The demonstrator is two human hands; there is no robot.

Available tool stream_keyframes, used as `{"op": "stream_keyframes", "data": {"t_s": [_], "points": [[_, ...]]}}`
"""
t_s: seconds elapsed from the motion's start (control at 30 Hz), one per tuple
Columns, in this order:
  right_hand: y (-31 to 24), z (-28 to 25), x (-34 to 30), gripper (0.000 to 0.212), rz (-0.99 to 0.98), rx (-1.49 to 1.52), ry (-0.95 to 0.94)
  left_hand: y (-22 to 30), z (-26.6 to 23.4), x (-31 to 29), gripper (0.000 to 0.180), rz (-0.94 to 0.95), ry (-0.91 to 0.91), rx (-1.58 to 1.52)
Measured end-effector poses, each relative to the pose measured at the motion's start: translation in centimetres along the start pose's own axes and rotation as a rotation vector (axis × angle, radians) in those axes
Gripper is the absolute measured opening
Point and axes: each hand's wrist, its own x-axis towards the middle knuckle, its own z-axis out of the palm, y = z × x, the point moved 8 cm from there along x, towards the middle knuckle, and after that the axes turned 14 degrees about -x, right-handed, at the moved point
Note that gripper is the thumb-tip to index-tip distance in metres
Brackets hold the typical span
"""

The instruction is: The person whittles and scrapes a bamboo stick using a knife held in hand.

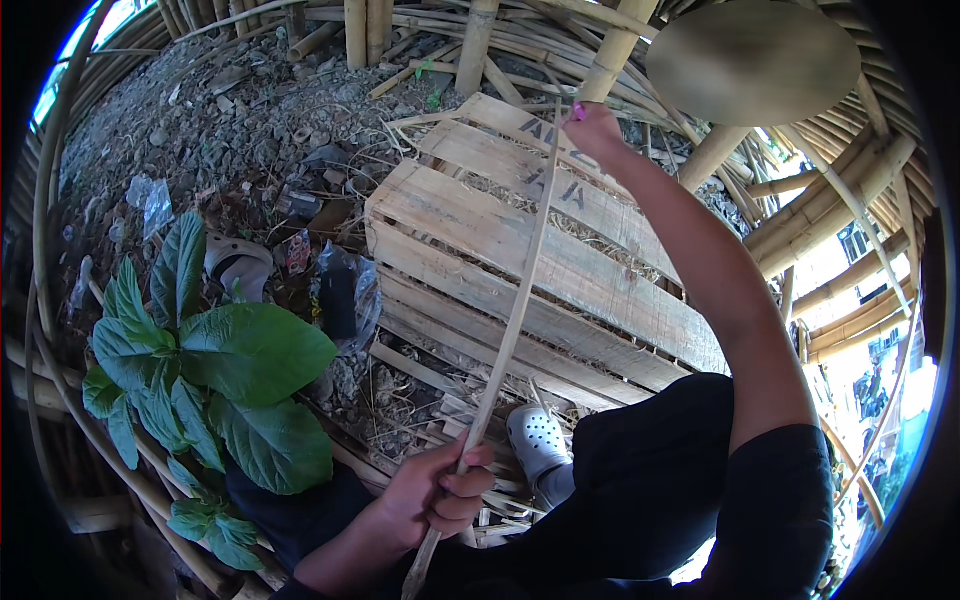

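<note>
A long, pale bamboo strip [515,310] runs slantwise from the lower edge up to the far side of a slatted wooden crate. My left hand [437,492] is closed around its near part, fingers wrapped over it, and the near end pokes out below the fist. With the arm stretched far forward, my right hand [597,130] is closed beside the strip's far end. A small pink thing [580,111] shows at its fingers, too small to name. Whether the right fingers also touch the strip, I cannot tell.
The wooden crate [450,225] lies ahead of me. A leafy green plant [262,350] stands at left, near a loose clog [238,265] and a plastic bag [352,300]. My clogged foot [537,440] rests among bamboo scraps. Bamboo poles [477,45] stand beyond the crate.
</note>
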Motion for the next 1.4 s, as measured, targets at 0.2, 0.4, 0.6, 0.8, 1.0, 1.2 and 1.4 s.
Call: {"op": "stream_keyframes", "data": {"t_s": [0.2,0.4,0.6,0.8,1.0,1.2,1.4], "points": [[-2.6,0.7,-4.6,0.016,-0.006,0.585,-0.882,0.8,-0.1,-0.5,0.030,0.025,0.000,-0.005],[-12.6,-0.8,-16.3,0.021,-0.660,0.160,-1.471,1.1,0.3,-0.3,0.031,0.032,-0.004,0.005],[-16.7,-1.9,-11.2,0.040,-0.458,0.253,-0.747,1.2,0.3,0.0,0.031,0.038,0.033,0.035],[-17.5,-3.2,-10.7,0.067,-0.468,0.027,-0.475,1.6,0.1,-0.5,0.031,0.070,0.036,0.047],[-16.3,-2.6,-13.2,0.043,-0.357,0.142,-0.643,1.4,0.5,-0.6,0.030,0.054,0.004,0.012],[-16.7,-4.9,-17.9,0.043,-0.596,0.061,-0.698,1.6,0.9,-0.9,0.028,0.056,-0.046,-0.023],[-16.0,-5.5,-24.5,0.058,-0.412,-0.145,-1.024,1.7,1.6,-0.7,0.027,0.114,-0.055,0.004]]}}
